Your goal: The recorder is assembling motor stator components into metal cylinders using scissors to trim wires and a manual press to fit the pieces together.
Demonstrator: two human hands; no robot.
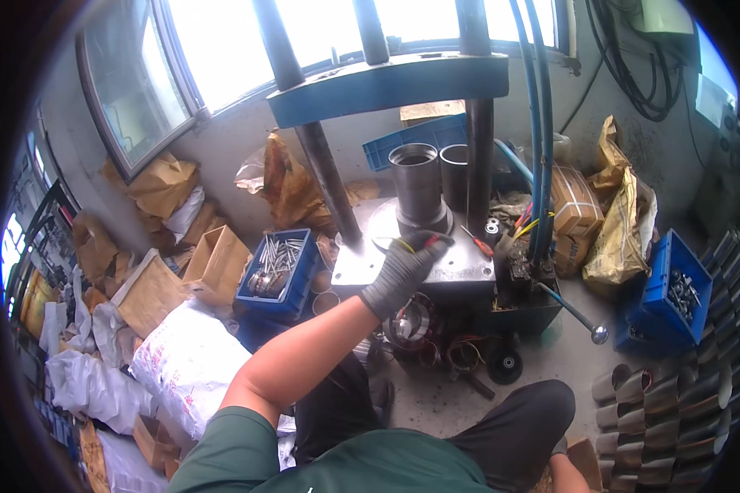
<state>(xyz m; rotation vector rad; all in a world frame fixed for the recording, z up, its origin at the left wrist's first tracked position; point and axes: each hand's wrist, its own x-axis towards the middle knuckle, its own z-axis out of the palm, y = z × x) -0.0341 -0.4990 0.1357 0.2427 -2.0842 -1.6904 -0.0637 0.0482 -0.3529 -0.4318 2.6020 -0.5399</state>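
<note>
My left hand (407, 269), in a grey glove, reaches over the metal bed (469, 269) of a press, with its fingers curled at the foot of a metal cylinder (416, 182). Bits of yellow and red show at the fingers; what they belong to is unclear. The hollow cylinder stands upright on a round base. Right of the hand lies a red-handled screwdriver (481, 246). A second metal cylinder (454, 168) is partly hidden behind the first. My right hand (561, 446) is low beside my right knee; only a little glove shows, its fingers hidden.
Overhead spans the press's blue crossbeam (386, 89) on dark columns. A lever with a ball end (598, 334) juts out at right. Blue crates (292, 308) of metal parts stand both sides. Stacked metal sleeves (666, 411) fill the lower right; white sacks (189, 361) lie left.
</note>
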